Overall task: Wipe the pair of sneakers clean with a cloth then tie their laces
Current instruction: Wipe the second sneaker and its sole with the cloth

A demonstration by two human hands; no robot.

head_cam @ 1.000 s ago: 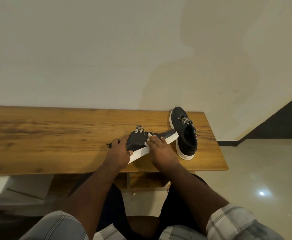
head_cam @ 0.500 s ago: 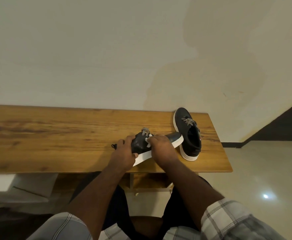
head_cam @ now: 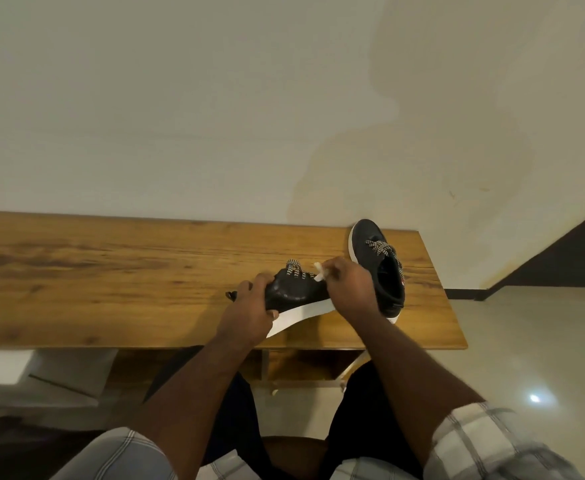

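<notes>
Left hand point(head_cam: 249, 311) grips sneaker point(head_cam: 296, 292), right hand point(head_cam: 348, 289) seemingly pinches cloth point(head_cam: 318, 271), wooden bench point(head_cam: 111, 271), cream wall point(head_cam: 214, 98)

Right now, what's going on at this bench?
A person is cleaning a pair of dark sneakers on a wooden bench. The left hand grips the near sneaker, tipped on its side with the white sole toward the camera. The right hand pinches a small white cloth near its laces. The other sneaker stands beside it, untouched.
</notes>
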